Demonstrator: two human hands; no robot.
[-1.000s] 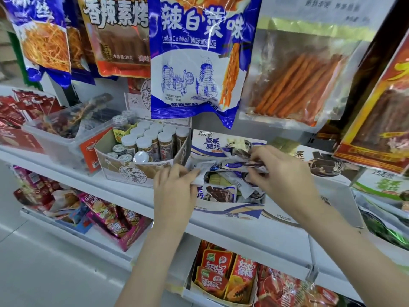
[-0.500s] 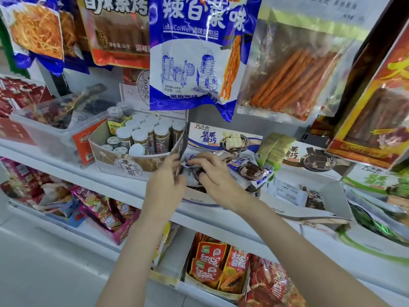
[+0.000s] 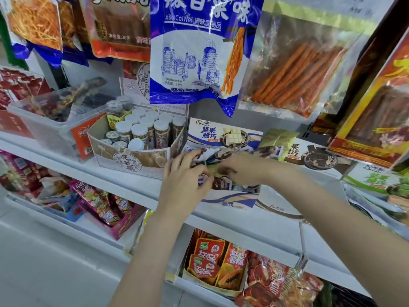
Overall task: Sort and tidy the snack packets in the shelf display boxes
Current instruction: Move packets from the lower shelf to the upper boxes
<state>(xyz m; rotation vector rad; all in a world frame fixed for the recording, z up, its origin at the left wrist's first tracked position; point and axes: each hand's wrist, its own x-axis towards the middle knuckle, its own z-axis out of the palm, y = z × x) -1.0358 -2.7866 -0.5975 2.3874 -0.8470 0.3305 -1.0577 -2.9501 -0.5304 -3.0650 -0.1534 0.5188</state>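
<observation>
we've got both hands in the blue-white display box (image 3: 230,201) | left hand (image 3: 184,180) pinching snack packets (image 3: 221,183) | right hand (image 3: 241,169) at 3 o'clock gripping them too

Bright, even light (slight blur); edges bowed.

My left hand (image 3: 184,180) and right hand (image 3: 241,170) are meeting inside the chocolate display box (image 3: 230,199), which is sitting at the front of the middle shelf (image 3: 137,185). The snack packets (image 3: 219,182) are lying in that box under my fingers. Just left of it, the box of capped jars (image 3: 132,158) is standing, with the clear bin (image 3: 51,127) further left. Another display box (image 3: 318,159) is sitting to the right. A hanging bag (image 3: 199,49) is dangling above, and pouches (image 3: 212,262) are resting on the shelf below.
</observation>
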